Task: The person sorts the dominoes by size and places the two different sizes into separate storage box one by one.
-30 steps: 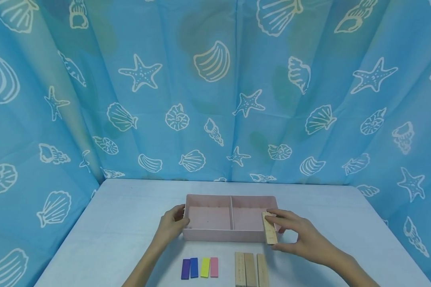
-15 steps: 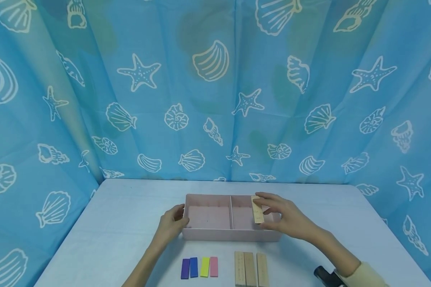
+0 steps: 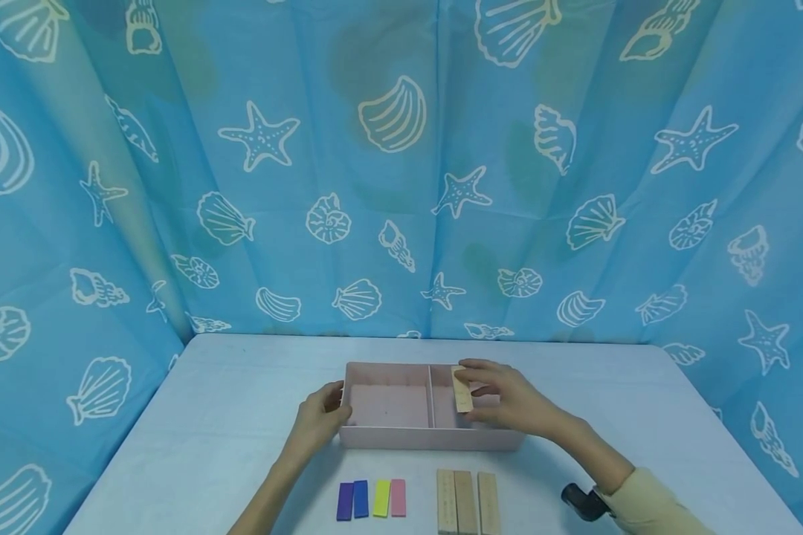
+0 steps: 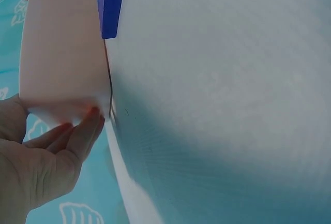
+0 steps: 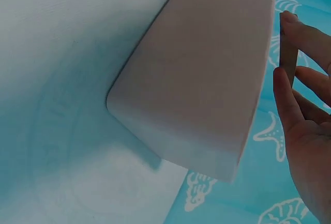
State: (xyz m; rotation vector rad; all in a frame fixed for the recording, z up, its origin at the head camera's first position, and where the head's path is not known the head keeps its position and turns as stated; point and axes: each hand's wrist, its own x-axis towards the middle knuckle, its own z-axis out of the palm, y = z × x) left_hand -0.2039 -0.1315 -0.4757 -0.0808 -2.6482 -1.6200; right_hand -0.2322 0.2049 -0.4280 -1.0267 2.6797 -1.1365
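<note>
A pale pink box (image 3: 388, 438) with one divider stands on the white table. My left hand (image 3: 321, 417) holds its left end, thumb over the rim and fingers along the outer end wall; in the left wrist view the fingertips (image 4: 93, 114) lie against that wall. Over the right compartment, my right hand (image 3: 511, 397) pinches a wooden block (image 3: 462, 389) between thumb and fingers, close to the divider. The right wrist view has this block (image 5: 287, 53) edge-on, above the box rim.
Before the box lie three wooden blocks (image 3: 467, 501) side by side. To their left are a purple block (image 3: 345, 501), a blue block (image 3: 360, 498), a yellow block (image 3: 382, 498) and a pink block (image 3: 398, 498). A shell-patterned curtain (image 3: 401, 186) hangs behind the table.
My right hand has carried the wooden block from the box's front right corner back and left, over the right compartment towards the divider. My left hand has stayed at the box's left end.
</note>
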